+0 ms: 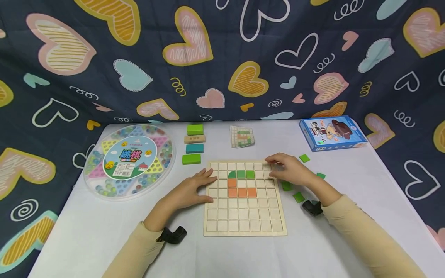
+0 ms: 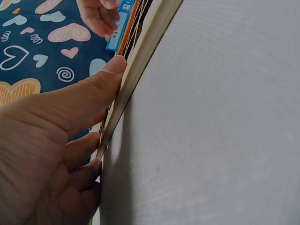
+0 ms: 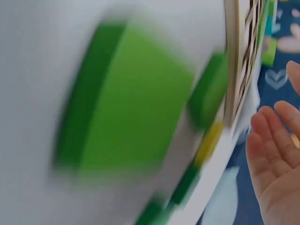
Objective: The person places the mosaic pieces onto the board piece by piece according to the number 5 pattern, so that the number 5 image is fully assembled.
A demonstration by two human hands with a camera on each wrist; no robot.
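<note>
A square wooden grid board (image 1: 243, 227) lies on the white table. In its cells sit green tiles (image 1: 241, 174), one with a rounded corner, and orange tiles (image 1: 242, 192) in an L. My left hand (image 1: 187, 192) rests along the board's left edge; in the left wrist view its thumb (image 2: 89, 96) lies against the wooden rim. Over the upper right edge of the board hovers my right hand (image 1: 290, 170), loosely bent; the right wrist view shows nothing in its visible fingers. Loose green tiles (image 1: 298, 197) lie beside the board under the right forearm, blurred in the right wrist view.
A printed pattern card (image 1: 242, 137) lies behind the board. Colored blocks (image 1: 191, 159) stand in a column to its left. A round marble game box (image 1: 130, 158) is at the far left, a blue card box (image 1: 332, 133) at the back right. A heart-patterned cloth (image 1: 215, 81) hangs behind.
</note>
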